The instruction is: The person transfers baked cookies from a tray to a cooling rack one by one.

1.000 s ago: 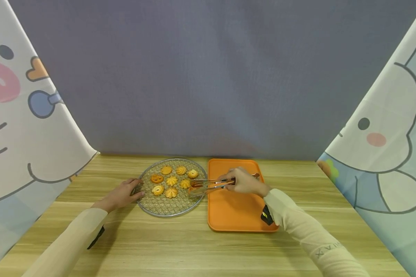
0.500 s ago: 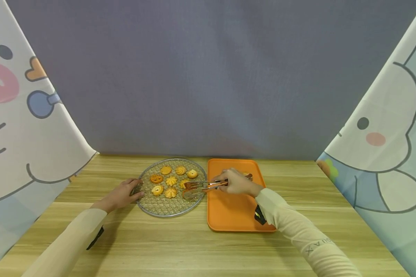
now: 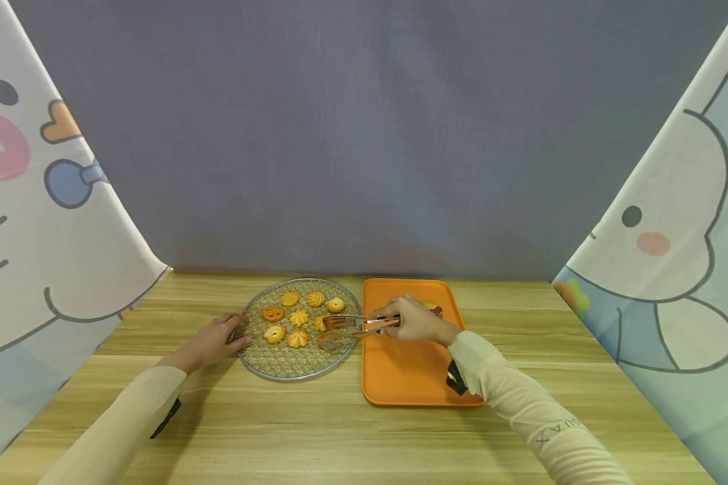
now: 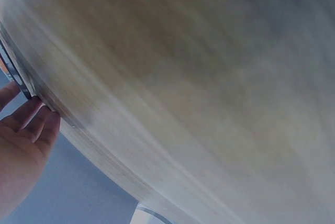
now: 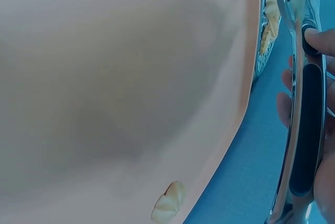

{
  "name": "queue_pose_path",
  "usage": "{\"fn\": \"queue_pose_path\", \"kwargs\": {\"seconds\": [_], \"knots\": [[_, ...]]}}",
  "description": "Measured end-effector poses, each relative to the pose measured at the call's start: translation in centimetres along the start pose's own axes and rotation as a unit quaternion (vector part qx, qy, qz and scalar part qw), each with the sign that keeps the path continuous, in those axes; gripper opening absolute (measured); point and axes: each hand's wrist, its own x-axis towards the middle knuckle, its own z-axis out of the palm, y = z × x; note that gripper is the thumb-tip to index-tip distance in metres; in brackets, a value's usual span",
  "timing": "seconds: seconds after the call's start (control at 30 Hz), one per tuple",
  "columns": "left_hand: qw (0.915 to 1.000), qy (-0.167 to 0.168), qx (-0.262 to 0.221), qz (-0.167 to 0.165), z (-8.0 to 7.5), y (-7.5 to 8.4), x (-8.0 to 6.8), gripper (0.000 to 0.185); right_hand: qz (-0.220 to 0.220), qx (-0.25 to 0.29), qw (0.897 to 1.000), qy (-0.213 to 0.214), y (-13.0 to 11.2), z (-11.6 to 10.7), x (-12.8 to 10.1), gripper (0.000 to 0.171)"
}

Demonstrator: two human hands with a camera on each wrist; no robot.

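A round wire rack point(image 3: 279, 372) carries several golden cookies point(image 3: 298, 316). My left hand point(image 3: 212, 342) lies flat at the rack's left rim, and the left wrist view shows its fingertips point(image 4: 31, 116) against that rim point(image 4: 13, 75). My right hand point(image 3: 415, 321) grips metal tongs point(image 3: 354, 325) above the orange tray point(image 3: 412, 374). The tong tips reach over the rack's right side and bracket a cookie point(image 3: 324, 338) there. In the right wrist view the tongs point(image 5: 306, 130) run beside the tray point(image 5: 131, 77), where one cookie point(image 5: 167, 204) lies.
The rack and tray sit side by side on a wooden table point(image 3: 315, 438). A grey backdrop stands behind, and cartoon-printed cloth panels point(image 3: 48, 222) close in the left and right sides. Bare tabletop lies in front of both arms.
My right hand has carried the tongs leftward from the tray's edge over the rack, and the tips now sit at a cookie on its right side. The left hand stayed put.
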Motion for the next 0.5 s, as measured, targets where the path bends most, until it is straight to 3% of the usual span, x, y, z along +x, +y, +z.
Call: {"fn": "queue_pose_path", "kwargs": {"seconds": [0.5], "knots": [[1.0, -0.001, 0.0, 0.0, -0.1, 0.0, 0.1, 0.045, 0.013, 0.029, 0.999, 0.033, 1.6, -1.5, -1.5, 0.035]]}}
